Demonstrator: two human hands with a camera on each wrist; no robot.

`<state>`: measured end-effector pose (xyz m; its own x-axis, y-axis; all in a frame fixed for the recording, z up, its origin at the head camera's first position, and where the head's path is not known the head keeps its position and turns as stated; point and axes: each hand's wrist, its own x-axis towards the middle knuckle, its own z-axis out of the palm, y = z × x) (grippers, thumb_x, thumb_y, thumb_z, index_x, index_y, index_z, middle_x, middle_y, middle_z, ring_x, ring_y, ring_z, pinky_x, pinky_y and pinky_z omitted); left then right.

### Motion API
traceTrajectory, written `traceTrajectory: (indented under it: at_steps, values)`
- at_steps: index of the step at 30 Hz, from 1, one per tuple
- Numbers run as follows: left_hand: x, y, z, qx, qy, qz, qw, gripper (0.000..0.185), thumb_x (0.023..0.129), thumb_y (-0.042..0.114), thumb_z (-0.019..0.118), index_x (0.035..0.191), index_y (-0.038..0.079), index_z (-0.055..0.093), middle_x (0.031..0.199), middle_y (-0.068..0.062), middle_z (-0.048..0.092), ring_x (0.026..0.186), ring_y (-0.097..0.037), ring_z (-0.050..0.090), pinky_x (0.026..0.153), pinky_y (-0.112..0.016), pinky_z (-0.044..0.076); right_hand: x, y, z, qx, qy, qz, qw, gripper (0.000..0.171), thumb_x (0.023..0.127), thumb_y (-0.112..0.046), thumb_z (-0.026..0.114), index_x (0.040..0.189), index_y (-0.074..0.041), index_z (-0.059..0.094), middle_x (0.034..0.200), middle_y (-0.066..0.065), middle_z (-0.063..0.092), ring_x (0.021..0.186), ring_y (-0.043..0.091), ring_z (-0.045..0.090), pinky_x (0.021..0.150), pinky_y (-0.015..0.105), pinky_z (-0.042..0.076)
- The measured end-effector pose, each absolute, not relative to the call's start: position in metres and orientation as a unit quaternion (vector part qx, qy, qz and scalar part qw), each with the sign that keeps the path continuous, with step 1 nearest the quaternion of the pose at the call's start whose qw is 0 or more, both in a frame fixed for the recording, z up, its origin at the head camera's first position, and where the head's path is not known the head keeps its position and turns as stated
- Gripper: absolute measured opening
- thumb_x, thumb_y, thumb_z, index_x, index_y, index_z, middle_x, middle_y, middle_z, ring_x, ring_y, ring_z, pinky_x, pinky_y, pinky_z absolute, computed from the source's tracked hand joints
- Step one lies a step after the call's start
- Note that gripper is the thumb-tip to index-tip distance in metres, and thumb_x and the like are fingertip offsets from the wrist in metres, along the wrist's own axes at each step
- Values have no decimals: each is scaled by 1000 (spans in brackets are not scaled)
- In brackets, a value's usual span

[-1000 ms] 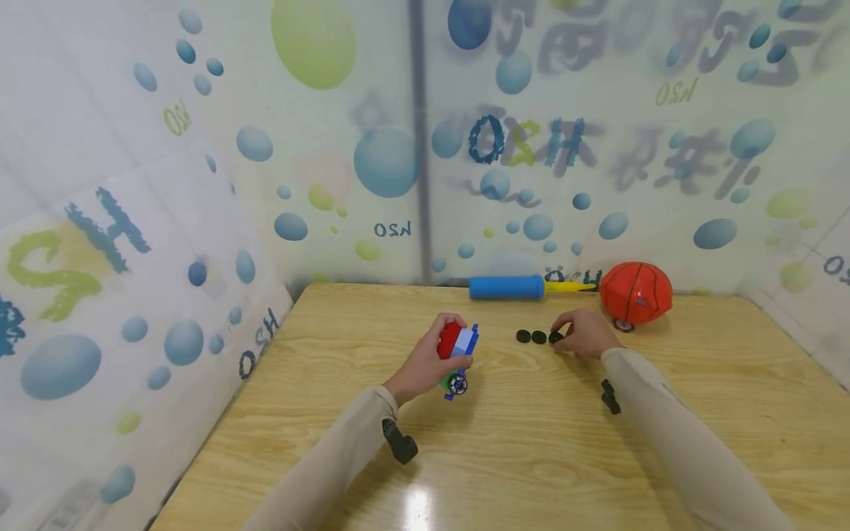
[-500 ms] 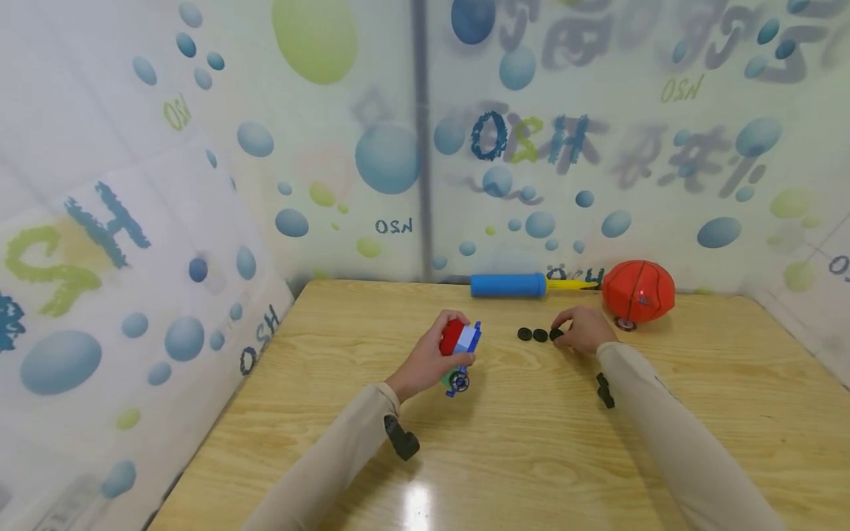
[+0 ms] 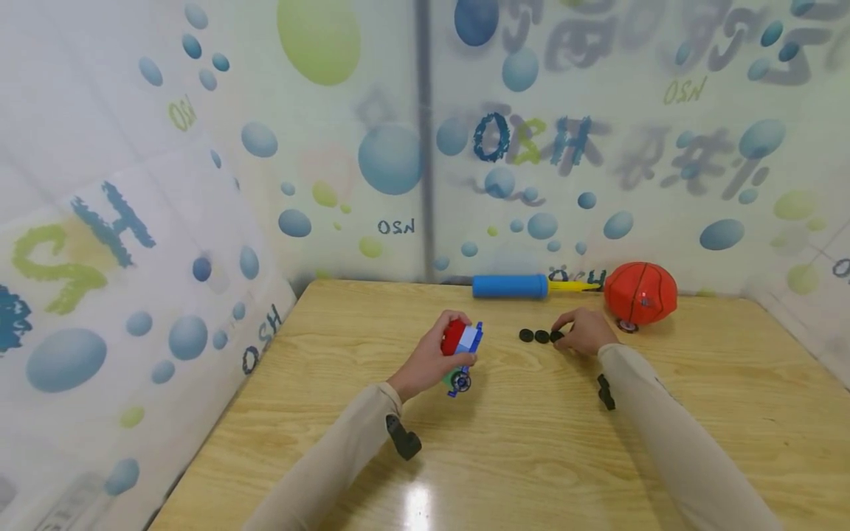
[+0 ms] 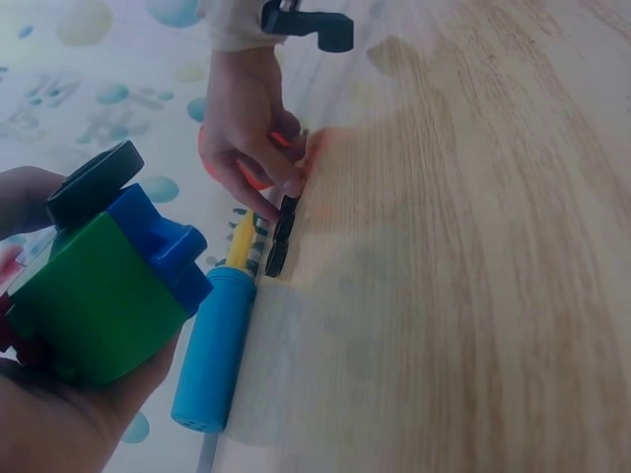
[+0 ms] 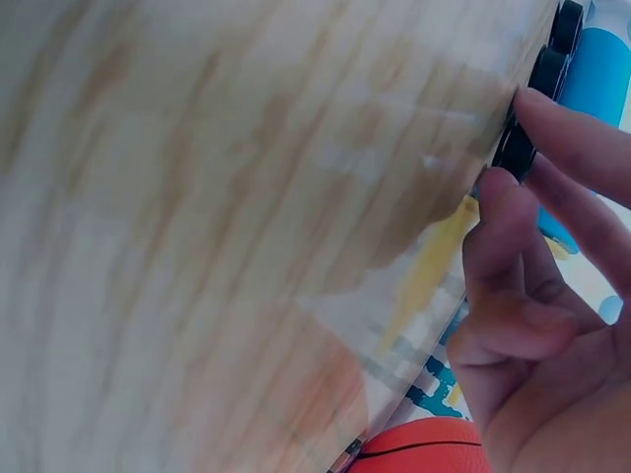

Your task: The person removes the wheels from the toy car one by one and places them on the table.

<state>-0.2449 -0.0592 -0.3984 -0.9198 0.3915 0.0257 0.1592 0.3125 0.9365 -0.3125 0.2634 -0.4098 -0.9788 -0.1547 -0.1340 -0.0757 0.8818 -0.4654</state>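
My left hand (image 3: pixel 425 363) grips a toy vehicle of building blocks (image 3: pixel 470 338) in red, light blue, blue and green, held tilted over the left middle of the table. In the left wrist view, its green block (image 4: pixel 99 296) faces the camera, with a black wheel (image 4: pixel 96 184) on top and a blue piece (image 4: pixel 163 246) beside it. Toward the back of the table, my right hand (image 3: pixel 586 332) pinches the rightmost of three small black wheels (image 5: pixel 515 150) between thumb and a finger. The other two wheels (image 3: pixel 534 336) lie in line with it, to its left.
Behind the wheels lies a blue hand pump (image 3: pixel 510 286) with a yellow nozzle (image 3: pixel 572 286). A red ball with black lines (image 3: pixel 640 293) sits at the back right, a small round part (image 3: pixel 627 326) at its base. Patterned walls (image 3: pixel 332 169) rise behind and left of the wooden table (image 3: pixel 518 457).
My right wrist has shifted slightly left, and the pinched wheel stands a little closer to the other two. My left hand keeps the toy vehicle in the same place.
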Motion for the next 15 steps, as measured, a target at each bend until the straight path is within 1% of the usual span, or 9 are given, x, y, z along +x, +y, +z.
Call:
traceTrajectory:
  at_steps: [4,8,11,15]
  values:
    - [-247,-59,-400,157,799,571,109,50,93,19,71,133,32,43,140,-7,48,121,-32,51,91,-44,57,-311,263,-409,-61,965,-239,85,42,84,-20,77,124,-6,69,90,11,73,69,17,59,65,28,46]
    - [-250,-58,-401,144,793,581,112,50,92,20,72,133,31,44,139,-8,48,123,-32,50,93,-45,57,-307,262,-405,-73,964,-244,80,46,86,-20,76,127,-5,66,86,10,73,64,15,62,64,29,47]
    - [-251,-58,-402,138,791,586,112,50,93,20,71,133,29,44,139,-9,48,123,-32,50,94,-45,56,-303,258,-400,-88,964,-241,67,44,86,-21,76,126,-5,67,86,10,74,65,14,63,64,29,47]
    - [-252,-57,-403,131,788,592,110,50,93,20,71,133,29,44,138,-10,48,123,-31,50,95,-44,55,-297,248,-390,-113,965,-235,40,39,86,-20,76,121,-4,70,85,9,73,70,16,62,64,29,47]
